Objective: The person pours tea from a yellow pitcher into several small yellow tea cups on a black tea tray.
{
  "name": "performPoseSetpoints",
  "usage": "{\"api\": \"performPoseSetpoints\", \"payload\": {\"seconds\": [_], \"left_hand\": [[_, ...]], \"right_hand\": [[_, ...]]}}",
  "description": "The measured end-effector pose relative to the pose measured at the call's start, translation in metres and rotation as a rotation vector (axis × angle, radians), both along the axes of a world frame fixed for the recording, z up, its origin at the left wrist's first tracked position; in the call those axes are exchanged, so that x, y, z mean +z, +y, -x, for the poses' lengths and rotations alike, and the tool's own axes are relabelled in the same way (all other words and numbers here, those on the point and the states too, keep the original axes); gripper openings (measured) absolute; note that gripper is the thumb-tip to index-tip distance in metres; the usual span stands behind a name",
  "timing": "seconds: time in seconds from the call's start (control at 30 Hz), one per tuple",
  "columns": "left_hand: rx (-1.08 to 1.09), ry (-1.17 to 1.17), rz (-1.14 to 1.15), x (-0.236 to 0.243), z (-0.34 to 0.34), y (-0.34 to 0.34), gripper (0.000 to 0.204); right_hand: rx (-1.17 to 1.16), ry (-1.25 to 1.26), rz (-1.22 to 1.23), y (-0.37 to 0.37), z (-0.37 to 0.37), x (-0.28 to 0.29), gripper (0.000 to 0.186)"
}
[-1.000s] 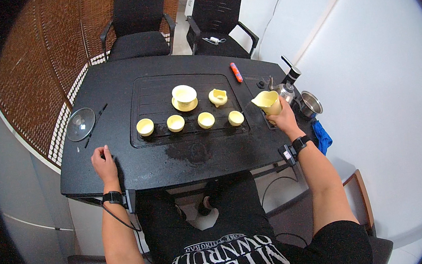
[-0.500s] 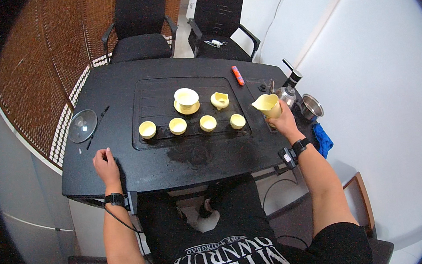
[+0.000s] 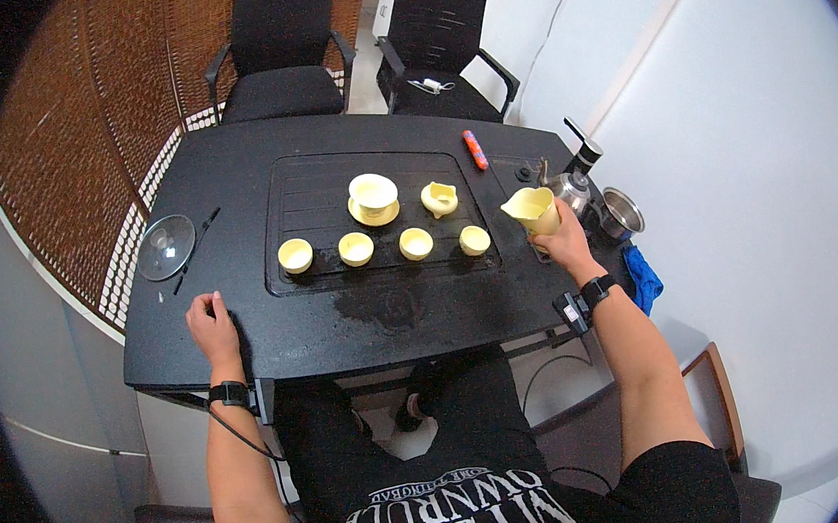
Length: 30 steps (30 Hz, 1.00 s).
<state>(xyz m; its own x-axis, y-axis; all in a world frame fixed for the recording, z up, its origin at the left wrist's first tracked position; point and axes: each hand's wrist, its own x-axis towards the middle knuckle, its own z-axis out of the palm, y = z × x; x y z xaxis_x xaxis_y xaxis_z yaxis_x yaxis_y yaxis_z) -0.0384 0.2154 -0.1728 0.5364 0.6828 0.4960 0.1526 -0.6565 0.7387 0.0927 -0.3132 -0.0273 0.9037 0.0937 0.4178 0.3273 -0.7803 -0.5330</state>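
With the tray (image 3: 322, 176) as the dial and twelve at its far side, the yellow pitcher (image 3: 537, 203) is just off it at three o'clock, its spout toward nine. The person's right hand (image 3: 565, 239) is closed around the pitcher, covering part of its lower wall; its base is hard to make out, so whether it touches the counter (image 3: 488, 305) cannot be told. Its pale inside shows through the mouth, but any liquid level is unclear.

At eight o'clock the left hand (image 3: 211, 326) rests half curled near the counter's edge, nothing visible in its hold; its underside is hidden, so how far the fingers close cannot be told.

Four cups (image 3: 355, 249) stand across the tray's near half in a row from nearly nine to past three, their insides pale, contents hard to make out. Toward twelve, a bowl (image 3: 374, 206) sits on a saucer (image 3: 391, 216); whether a lid lies in it is unclear. A small vessel (image 3: 439, 203) stands near two.

Beyond the pitcher, the kettle (image 3: 572, 186) is partly hidden, its contents out of sight; the steel pot (image 3: 628, 204) beside it opens upward.
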Motion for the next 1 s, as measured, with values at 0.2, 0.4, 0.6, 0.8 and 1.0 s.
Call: {"api": "performPoseSetpoints", "payload": {"seconds": [0.2, 0.4, 0.6, 0.8, 1.0], "left_hand": [[-0.004, 0.034, 0.01, 0.004, 0.001, -0.005, 0.02], [-0.009, -0.002, 0.033, 0.004, 0.0, -0.004, 0.019], [0.007, -0.031, 0.006, 0.007, 0.002, -0.004, 0.019], [0.002, -0.031, 0.018, 0.007, 0.001, -0.008, 0.02], [0.003, -0.047, 0.013, 0.005, 0.001, -0.003, 0.019]], "right_hand": [[-0.015, 0.078, -0.036, 0.002, -0.001, -0.007, 0.071], [-0.076, 0.11, -0.093, 0.008, -0.009, -0.026, 0.075], [-0.023, 0.129, -0.098, 0.032, -0.007, -0.012, 0.076], [0.081, 0.084, -0.076, 0.047, -0.01, -0.005, 0.077], [0.083, 0.123, -0.074, 0.076, -0.005, 0.01, 0.076]]}}
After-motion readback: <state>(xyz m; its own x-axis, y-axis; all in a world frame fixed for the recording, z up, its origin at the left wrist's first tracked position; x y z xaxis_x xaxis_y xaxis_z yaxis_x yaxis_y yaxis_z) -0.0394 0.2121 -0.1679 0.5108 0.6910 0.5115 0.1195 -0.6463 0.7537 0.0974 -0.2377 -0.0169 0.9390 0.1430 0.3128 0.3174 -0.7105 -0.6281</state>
